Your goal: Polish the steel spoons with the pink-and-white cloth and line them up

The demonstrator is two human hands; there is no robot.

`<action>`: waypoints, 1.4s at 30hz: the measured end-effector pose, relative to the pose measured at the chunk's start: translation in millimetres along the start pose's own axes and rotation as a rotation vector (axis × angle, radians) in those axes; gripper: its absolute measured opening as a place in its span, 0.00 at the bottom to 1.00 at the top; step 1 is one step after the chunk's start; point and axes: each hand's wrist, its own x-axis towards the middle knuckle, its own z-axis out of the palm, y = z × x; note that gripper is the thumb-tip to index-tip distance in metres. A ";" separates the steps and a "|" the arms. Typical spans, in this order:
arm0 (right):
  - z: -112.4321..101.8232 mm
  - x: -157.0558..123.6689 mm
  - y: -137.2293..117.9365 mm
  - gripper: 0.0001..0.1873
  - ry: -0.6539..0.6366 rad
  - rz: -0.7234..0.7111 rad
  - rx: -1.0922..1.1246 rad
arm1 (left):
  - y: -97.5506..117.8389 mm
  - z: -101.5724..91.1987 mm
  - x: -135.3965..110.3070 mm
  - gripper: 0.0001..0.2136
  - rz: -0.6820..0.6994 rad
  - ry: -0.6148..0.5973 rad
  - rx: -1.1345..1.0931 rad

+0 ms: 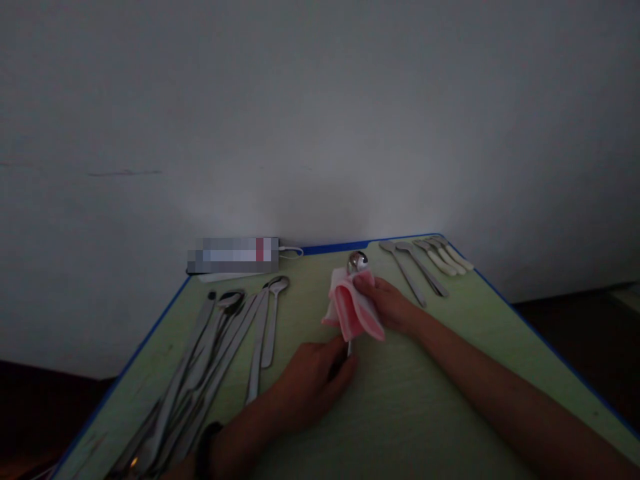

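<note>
A steel spoon (357, 261) stands out over the green table (400, 400), its bowl pointing away from me. My left hand (313, 383) pinches the lower end of the spoon's handle. My right hand (387, 307) grips a pink and white cloth (350, 310) that is wrapped round the spoon's shaft just below the bowl.
Several long steel utensils (220, 353) lie in a loose heap on the left of the table. A row of several spoons (425, 263), some with pale handles, lies at the far right corner. A flat device with a white cable (290, 251) sits at the far edge by the wall.
</note>
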 end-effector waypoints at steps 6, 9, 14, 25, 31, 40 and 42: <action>1.2 7.6 2.0 0.16 0.105 -0.140 0.172 | -1.9 -3.4 -5.5 0.10 0.054 -0.050 0.050; -2.7 9.7 2.2 0.15 0.208 -0.166 0.196 | -2.8 -7.2 -7.3 0.11 0.100 -0.053 0.052; -7.1 8.8 0.9 0.14 0.114 -0.116 0.202 | -2.1 -6.2 -6.0 0.09 0.122 -0.077 0.067; 0.2 6.2 -0.4 0.14 0.076 -0.095 0.208 | -1.1 0.8 -4.9 0.10 0.072 -0.058 0.102; -1.2 5.6 1.7 0.13 0.037 -0.090 0.072 | 4.6 -4.1 -3.5 0.12 0.027 -0.075 0.050; -0.4 2.7 0.6 0.14 0.032 -0.022 0.058 | -2.4 0.1 -2.4 0.12 -0.092 0.158 -0.177; -0.9 5.0 1.3 0.14 0.068 -0.016 0.117 | -4.2 0.2 -2.0 0.11 -0.076 0.154 -0.182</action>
